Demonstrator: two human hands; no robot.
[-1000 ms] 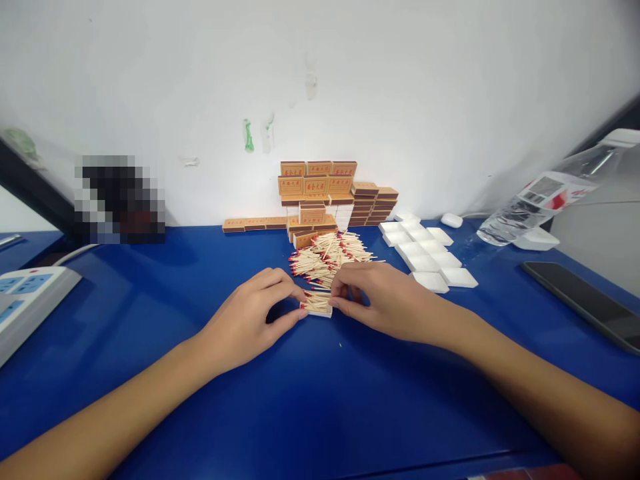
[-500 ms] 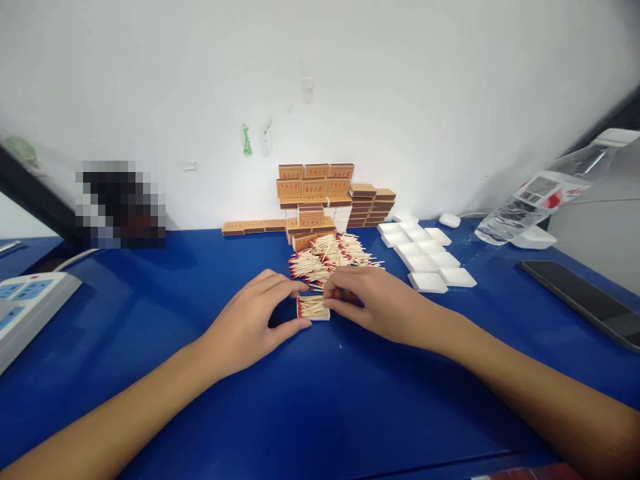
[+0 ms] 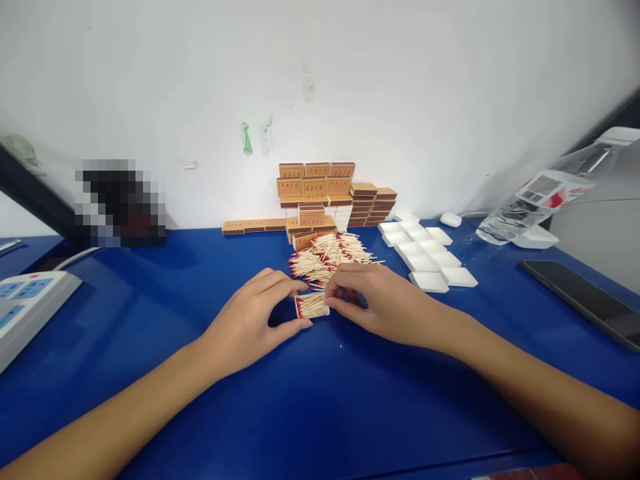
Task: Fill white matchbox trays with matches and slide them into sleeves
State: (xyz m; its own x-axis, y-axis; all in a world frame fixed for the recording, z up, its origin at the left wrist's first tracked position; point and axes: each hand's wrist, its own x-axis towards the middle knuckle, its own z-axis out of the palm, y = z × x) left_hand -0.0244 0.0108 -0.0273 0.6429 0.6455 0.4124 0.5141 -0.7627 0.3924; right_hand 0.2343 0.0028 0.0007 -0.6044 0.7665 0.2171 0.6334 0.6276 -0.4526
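Left hand [image 3: 260, 310] spread wide around the left end of the match tray [image 3: 320, 315] on the desk [image 3: 300, 400]; right hand [image 3: 345, 300] narrow at its right end, can't tell if gripping. Matches [image 3: 311, 305] inside lie askew; uneven push could tip them toward the match pile [image 3: 333, 259] behind.

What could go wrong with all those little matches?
The matchbox tray between the left hand and the right hand is open on top, so a bump might spill its matches. The right hand is also close to the loose matches and could scatter them. Behind those, the stacked matchboxes might topple if knocked.
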